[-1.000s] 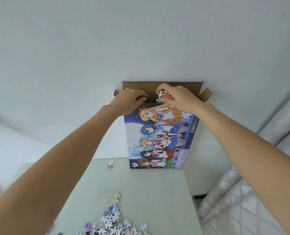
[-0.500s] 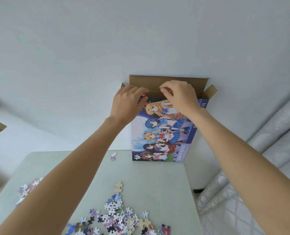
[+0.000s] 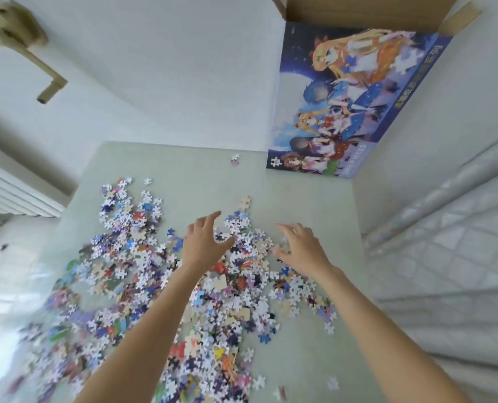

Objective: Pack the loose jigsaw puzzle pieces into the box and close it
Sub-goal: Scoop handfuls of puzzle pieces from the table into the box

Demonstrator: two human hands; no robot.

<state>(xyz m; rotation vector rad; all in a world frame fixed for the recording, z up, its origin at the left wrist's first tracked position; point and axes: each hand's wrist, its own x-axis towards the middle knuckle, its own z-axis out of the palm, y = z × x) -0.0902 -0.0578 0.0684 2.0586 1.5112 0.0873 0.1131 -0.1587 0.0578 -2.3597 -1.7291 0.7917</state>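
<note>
The puzzle box, printed with cartoon figures, stands upright at the table's far right corner against the wall, its brown top flaps open. A wide heap of loose puzzle pieces covers the pale green table. My left hand hovers over the far part of the heap with fingers spread and loosely curved, holding nothing. My right hand is just to its right, fingers spread the same way above the pieces. A small bunch of pieces lies between the two hands.
Two stray pieces lie near the box's foot. A tan joined piece sits beyond the heap. A white patterned curtain hangs along the table's right edge. A radiator is at the left wall.
Both hands have left the box's open top and come down over the heap on the table. The pieces my right hand held are gone from it. The view has tilted down.
</note>
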